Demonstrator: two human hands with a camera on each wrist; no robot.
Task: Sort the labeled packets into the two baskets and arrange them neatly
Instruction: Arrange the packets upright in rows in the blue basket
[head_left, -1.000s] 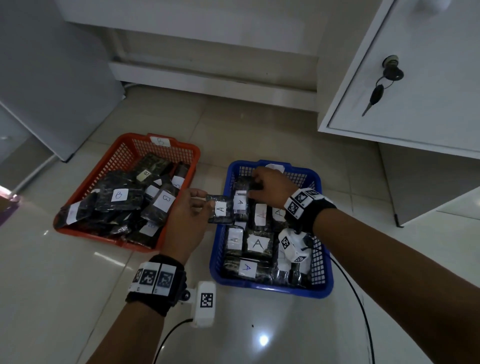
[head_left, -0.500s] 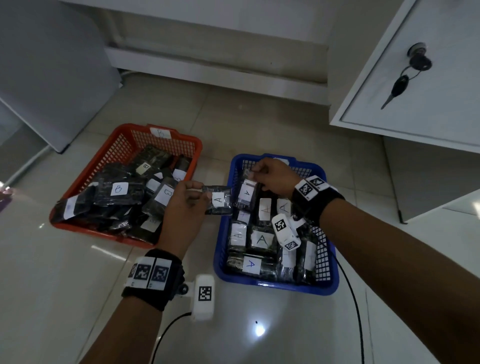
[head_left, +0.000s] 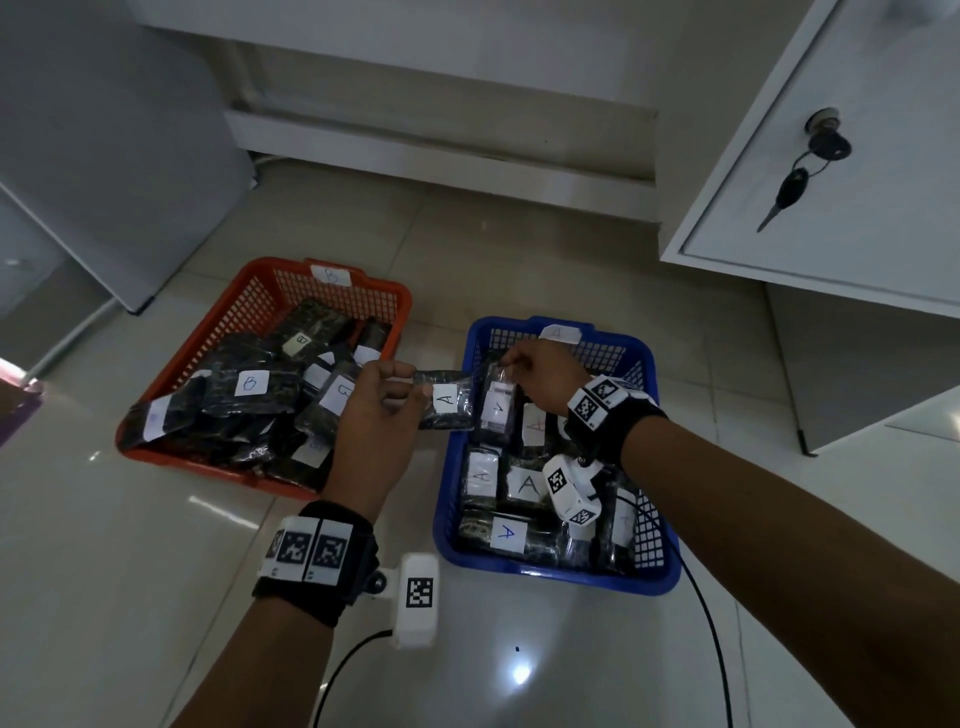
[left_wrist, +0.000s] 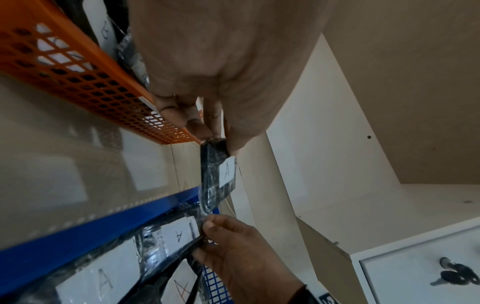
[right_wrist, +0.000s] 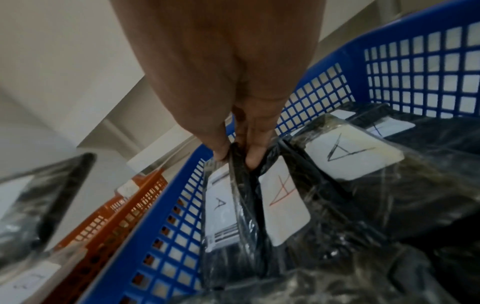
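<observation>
We take the blue basket as our landmark; it sits on the floor with the orange basket beside its left wall. Inside the blue one, packets marked A lie in rows. Just over its left rim, our left hand pinches one end of a loose A packet. Near the far left corner, inside, our right hand pinches the top edge of a standing A packet.

We judge these packets light and soft, with slick wrap that could slip, so a sealed end edge is the best hold.

The head view shows both baskets and the B labels. Only the right wrist view shows the fingertips nipping the crinkled film, while the left wrist view shows the held packet hanging edge-on.
</observation>
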